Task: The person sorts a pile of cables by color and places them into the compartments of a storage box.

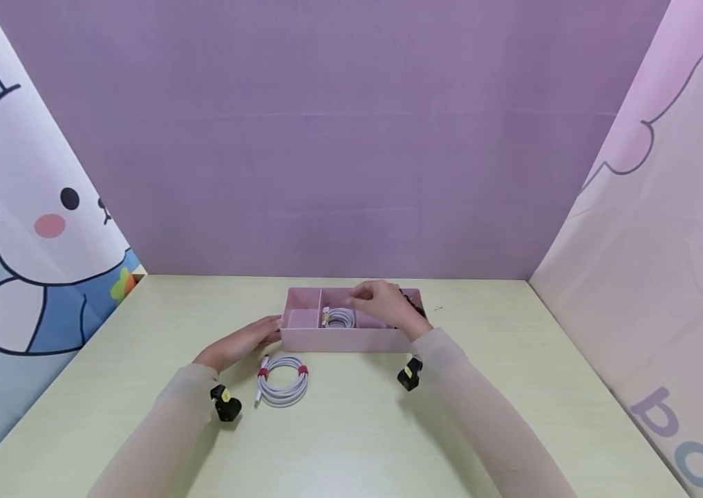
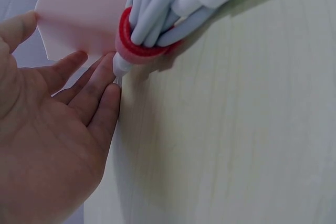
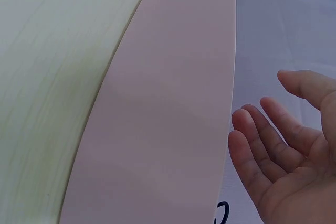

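A pink divided box (image 1: 345, 340) lies lengthwise on the table. In its middle compartment sits a small coiled white cable (image 1: 340, 318); dark items (image 1: 412, 302) show in the right end, partly hidden behind my right wrist. My left hand (image 1: 245, 342) touches the box's left end, its thumb and fingertips against the pink wall in the left wrist view. Above the box hovers my right hand (image 1: 383, 304), fingers loosely bent with nothing between them, as the right wrist view also shows. A larger coiled white cable (image 1: 283, 398) with red ties lies in front of the box, near my left hand.
The pale wooden table (image 1: 575, 415) runs back to a purple backdrop (image 1: 339, 138). Printed cloths stand at the left and right sides. Black wrist cameras (image 1: 225, 404) hang below both sleeves, the left one close to the larger coil.
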`<action>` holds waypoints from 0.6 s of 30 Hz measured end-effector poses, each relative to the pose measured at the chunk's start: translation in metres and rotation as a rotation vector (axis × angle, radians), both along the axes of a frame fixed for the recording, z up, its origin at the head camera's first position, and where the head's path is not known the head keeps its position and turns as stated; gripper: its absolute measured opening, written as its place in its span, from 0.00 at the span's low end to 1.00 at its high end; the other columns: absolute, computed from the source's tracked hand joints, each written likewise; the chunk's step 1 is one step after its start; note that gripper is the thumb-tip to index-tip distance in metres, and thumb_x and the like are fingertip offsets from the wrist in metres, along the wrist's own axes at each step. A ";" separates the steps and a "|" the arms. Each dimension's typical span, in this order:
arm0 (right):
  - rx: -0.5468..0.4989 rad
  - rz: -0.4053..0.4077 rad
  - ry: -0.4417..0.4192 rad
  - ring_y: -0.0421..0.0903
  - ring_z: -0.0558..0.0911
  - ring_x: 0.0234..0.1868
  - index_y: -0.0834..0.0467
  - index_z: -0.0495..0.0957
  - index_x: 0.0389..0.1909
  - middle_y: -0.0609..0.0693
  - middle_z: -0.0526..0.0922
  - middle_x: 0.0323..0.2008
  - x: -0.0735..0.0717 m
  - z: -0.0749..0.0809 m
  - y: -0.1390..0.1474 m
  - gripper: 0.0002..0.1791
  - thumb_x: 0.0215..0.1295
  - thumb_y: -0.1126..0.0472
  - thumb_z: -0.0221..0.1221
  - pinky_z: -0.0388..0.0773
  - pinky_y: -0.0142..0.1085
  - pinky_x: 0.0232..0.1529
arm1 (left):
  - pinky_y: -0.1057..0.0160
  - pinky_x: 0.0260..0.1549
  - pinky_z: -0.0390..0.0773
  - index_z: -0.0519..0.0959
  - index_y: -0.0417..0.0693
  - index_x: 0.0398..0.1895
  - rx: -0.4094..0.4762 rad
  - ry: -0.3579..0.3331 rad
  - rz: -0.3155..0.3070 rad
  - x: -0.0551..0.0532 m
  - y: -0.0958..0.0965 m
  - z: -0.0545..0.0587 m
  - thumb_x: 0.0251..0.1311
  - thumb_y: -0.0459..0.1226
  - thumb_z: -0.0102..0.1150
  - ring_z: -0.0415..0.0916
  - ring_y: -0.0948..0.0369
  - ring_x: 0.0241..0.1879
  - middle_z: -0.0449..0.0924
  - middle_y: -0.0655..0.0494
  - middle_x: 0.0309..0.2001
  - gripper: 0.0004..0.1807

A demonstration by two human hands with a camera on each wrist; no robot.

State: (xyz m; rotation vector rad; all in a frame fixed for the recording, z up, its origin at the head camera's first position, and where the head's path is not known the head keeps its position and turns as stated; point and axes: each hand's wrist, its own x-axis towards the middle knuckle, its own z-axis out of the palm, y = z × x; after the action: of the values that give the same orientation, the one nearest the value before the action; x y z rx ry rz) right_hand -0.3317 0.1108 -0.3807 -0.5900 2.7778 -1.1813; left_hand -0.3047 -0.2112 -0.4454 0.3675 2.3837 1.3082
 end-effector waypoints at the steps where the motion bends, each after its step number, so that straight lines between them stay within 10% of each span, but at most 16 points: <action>1: -0.004 0.006 0.000 0.45 0.81 0.49 0.57 0.82 0.56 0.45 0.85 0.46 0.001 0.000 0.000 0.22 0.69 0.48 0.63 0.79 0.43 0.53 | 0.37 0.72 0.42 0.48 0.45 0.81 -0.001 -0.001 0.003 0.000 0.000 0.000 0.76 0.61 0.32 0.52 0.45 0.75 0.64 0.44 0.73 0.40; 18: -0.022 0.066 0.010 0.42 0.81 0.43 0.57 0.84 0.52 0.43 0.85 0.40 0.010 -0.004 -0.006 0.15 0.70 0.54 0.63 0.80 0.38 0.48 | 0.33 0.70 0.39 0.49 0.48 0.81 -0.018 -0.005 0.010 0.001 0.002 0.001 0.76 0.61 0.33 0.47 0.44 0.76 0.61 0.46 0.74 0.40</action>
State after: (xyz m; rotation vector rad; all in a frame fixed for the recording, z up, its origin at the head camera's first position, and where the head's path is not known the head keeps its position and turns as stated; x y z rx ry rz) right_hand -0.3213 0.1051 -0.3848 -0.6861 2.7344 -1.1999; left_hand -0.3041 -0.2096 -0.4439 0.3466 2.3944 1.2897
